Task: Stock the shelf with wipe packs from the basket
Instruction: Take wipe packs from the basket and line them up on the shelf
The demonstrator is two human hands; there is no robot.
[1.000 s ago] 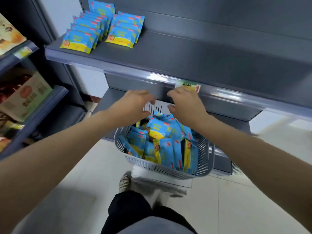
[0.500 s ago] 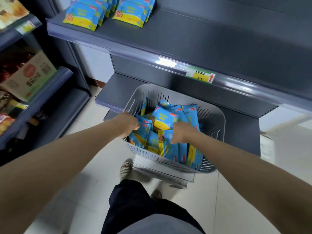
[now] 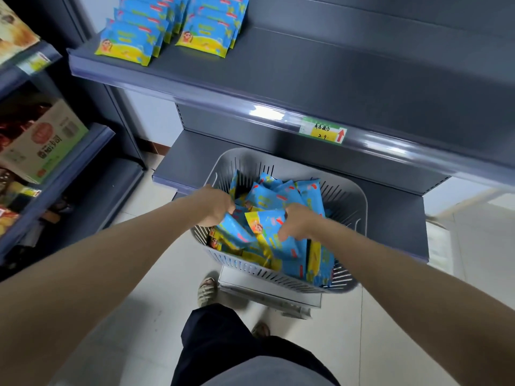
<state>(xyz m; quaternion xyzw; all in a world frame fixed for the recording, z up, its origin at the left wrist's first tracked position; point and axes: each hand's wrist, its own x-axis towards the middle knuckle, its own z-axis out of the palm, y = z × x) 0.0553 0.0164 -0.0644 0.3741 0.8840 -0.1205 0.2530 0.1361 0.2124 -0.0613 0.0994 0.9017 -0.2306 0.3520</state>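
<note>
A grey slotted basket (image 3: 351,196) stands on the low shelf, full of blue-and-yellow wipe packs (image 3: 309,190). Both my hands are inside it. My left hand (image 3: 213,204) grips one wipe pack (image 3: 232,232) at the basket's left side. My right hand (image 3: 299,220) curls round another pack (image 3: 267,221) near the middle, which is lifted and tilted above the heap. On the dark shelf (image 3: 320,68) above, two rows of stocked packs (image 3: 170,29) lie at the far left. Most fingertips are hidden by the packs.
A green-and-yellow price tag (image 3: 323,131) sits on the shelf's front rail. The left-hand shelving holds a carton (image 3: 41,140) and other goods. My shoe (image 3: 206,291) stands on the pale tiled floor beside a white box (image 3: 267,291) under the basket.
My hands dropped from the shelf rail into the basket and closed on packs. Since half a second ago the right hand's pack has risen out of the heap.
</note>
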